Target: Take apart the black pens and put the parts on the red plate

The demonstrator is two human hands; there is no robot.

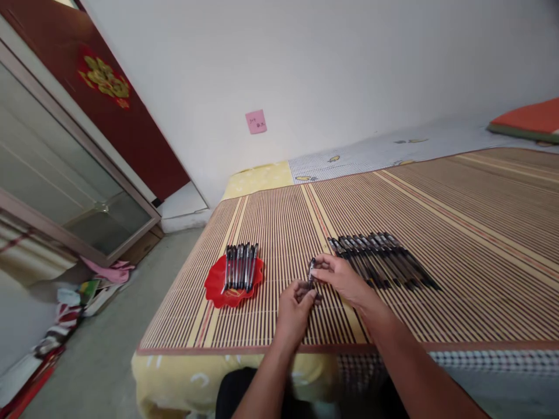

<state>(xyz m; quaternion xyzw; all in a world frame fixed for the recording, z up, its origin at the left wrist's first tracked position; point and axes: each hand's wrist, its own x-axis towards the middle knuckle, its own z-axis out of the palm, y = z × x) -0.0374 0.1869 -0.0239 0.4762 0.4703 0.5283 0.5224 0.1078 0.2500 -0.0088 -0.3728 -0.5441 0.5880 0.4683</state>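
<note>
Broadly, a striped bamboo mat (458,221) fills the centre and right of the frame, spread over a bed with a yellow sheet (257,177) showing at its upper edge and lower left corner; a white wall (327,64) runs across the top, with a pink note (255,121) stuck on it, and a glass-fronted cabinet (56,174) slants down the left side above clutter on the floor (78,302).

Right of centre lies a row of dark pens (382,259), side by side and parallel, tips toward the lower right — a neat order that looks meant to keep them countable and within reach of the right hand; left of centre a red plate (218,285) holds a smaller bundle of pens (240,266), the rim apparently keeping them from rolling.

Between plate and row, near the lower middle, both hands meet over one pen (311,272). The right hand (343,278) pinches its upper part between thumb and fingertips, the other fingers loosely curled; the left hand (297,305) is curled beneath, fingertips closed at the pen's lower end — whether on a cap or the barrel cannot be told; the pen stands nearly upright, just above the mat.
</note>
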